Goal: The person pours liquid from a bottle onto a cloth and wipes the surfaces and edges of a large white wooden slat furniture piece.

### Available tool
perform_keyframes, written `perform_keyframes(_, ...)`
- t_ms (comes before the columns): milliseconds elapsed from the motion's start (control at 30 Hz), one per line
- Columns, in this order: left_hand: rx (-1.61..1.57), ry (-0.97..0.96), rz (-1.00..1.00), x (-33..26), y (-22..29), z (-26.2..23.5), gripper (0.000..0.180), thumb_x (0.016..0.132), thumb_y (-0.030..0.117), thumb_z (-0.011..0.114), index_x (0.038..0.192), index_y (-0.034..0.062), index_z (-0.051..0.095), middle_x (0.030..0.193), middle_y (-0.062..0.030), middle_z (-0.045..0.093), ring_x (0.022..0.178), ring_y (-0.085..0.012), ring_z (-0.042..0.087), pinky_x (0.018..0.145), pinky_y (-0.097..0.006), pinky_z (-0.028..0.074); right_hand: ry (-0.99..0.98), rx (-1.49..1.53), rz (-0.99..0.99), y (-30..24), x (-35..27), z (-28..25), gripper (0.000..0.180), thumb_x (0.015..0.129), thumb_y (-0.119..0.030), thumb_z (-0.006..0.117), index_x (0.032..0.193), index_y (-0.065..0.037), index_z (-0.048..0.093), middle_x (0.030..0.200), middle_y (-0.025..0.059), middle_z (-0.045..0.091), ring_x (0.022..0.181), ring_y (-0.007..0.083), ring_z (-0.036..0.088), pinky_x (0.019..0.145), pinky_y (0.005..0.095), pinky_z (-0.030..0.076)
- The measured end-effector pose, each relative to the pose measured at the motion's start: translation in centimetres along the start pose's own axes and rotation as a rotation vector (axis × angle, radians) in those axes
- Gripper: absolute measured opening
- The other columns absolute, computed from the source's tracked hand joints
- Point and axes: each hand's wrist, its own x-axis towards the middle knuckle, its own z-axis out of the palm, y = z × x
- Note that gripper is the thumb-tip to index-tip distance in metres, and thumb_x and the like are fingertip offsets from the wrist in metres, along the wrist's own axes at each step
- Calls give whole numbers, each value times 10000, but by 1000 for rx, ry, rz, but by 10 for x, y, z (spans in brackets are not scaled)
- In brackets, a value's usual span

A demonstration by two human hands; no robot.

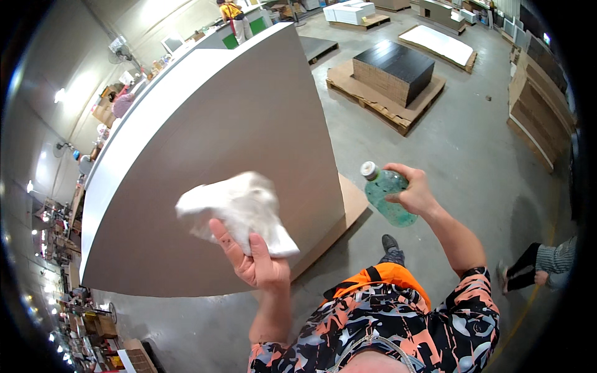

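Note:
My left hand (254,261) is closed on a white cloth (239,202), which is bunched and slightly blurred. The cloth hangs in front of a tall stack of large brown-grey panels (242,137) with a white side; whether it touches the surface I cannot tell. Out to the right, my right hand (411,189) grips a clear green plastic bottle (387,199) with a white cap. The bottle leans to the upper left, and dark specks show on its wall. My fingers wrap around its right side.
Beyond the panels, a pallet (398,118) carries a stack of black-topped boards (395,65). A white sheet (438,43) lies on another pallet. Brown boards (538,102) stand at the far right. One person (236,22) is at the back, another (547,261) at the right edge.

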Motion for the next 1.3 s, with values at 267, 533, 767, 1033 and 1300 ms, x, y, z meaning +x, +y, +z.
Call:
perform_keyframes(267, 1443, -169, 924, 119, -154, 70, 676, 824, -46, 505, 1474, -79, 321, 1388, -293, 480, 1202, -492, 530, 1072, -529, 382, 137, 53, 131, 107, 61, -85, 520, 583, 27, 753, 1091, -40, 661, 921, 58, 690, 874, 159, 653, 839, 305, 512)
perform_keyframes(533, 1618, -472, 1001, 142, -219, 186, 453, 756, -32, 539, 1202, -30, 623, 1123, -274, 640, 1130, -456, 586, 1112, -532, 347, 114, 75, 239, 171, 106, -157, 508, 562, 111, 706, 1048, -28, 659, 873, 14, 665, 843, 128, 631, 808, 295, 508)
perform_keyframes(767, 1772, -314, 1025, 137, -158, 102, 552, 877, -7, 521, 1421, -51, 437, 1261, -242, 603, 1150, -385, 599, 983, -484, 455, 126, 198, 310, 185, 121, -153, 519, 566, 118, 700, 1061, -31, 663, 887, 19, 668, 847, 131, 631, 802, 298, 510)
perform_keyframes(1033, 1778, -453, 1149, 142, -183, 162, 563, 803, -14, 548, 1363, -58, 511, 1110, -253, 653, 1016, -433, 637, 937, -538, 472, 59, 223, 381, 187, 138, -126, 556, 573, 91, 734, 1109, -34, 659, 944, 42, 689, 884, 148, 648, 808, 304, 519)
perform_keyframes(1300, 1938, -345, 1135, 141, -139, 87, 414, 855, 13, 550, 1267, -10, 596, 1203, -229, 637, 956, -377, 638, 869, -460, 489, 16, 61, 213, 193, 141, -109, 540, 621, -126, 792, 1149, -141, 680, 978, 119, 725, 891, 251, 711, 809, 347, 549)
